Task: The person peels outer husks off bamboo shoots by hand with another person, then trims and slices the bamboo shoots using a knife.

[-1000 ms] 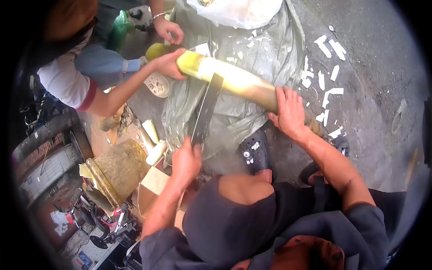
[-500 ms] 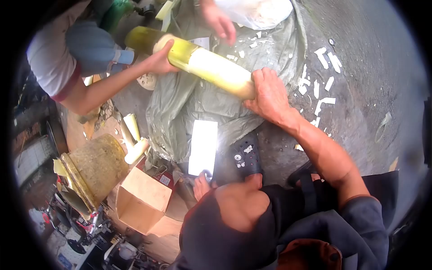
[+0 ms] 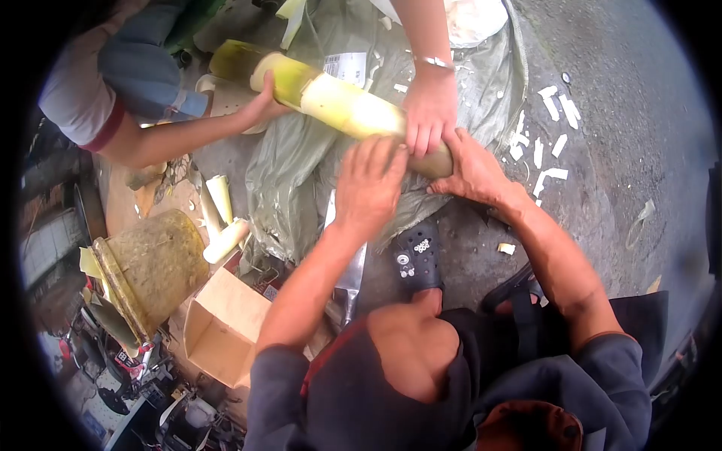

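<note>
Near-right end of stalk point(image 3: 352, 109) is cupped by right grip point(image 3: 478, 174), long axis pointed far left, left grip point(image 3: 368, 184) loosely open nearer mid-length.

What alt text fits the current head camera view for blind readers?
A thick, partly peeled stalk is held by its near end in the wearer's right hand, with the left hand against its side; a braceleted hand and another hand touch it too. A metal blade lies left of a dark clog.

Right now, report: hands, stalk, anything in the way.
Left hand against the stalk, right hand gripping its end. Stalk part green, part pale. Co-worker's braceleted hand on it, in between. Knife unheld, partly hidden.
</note>
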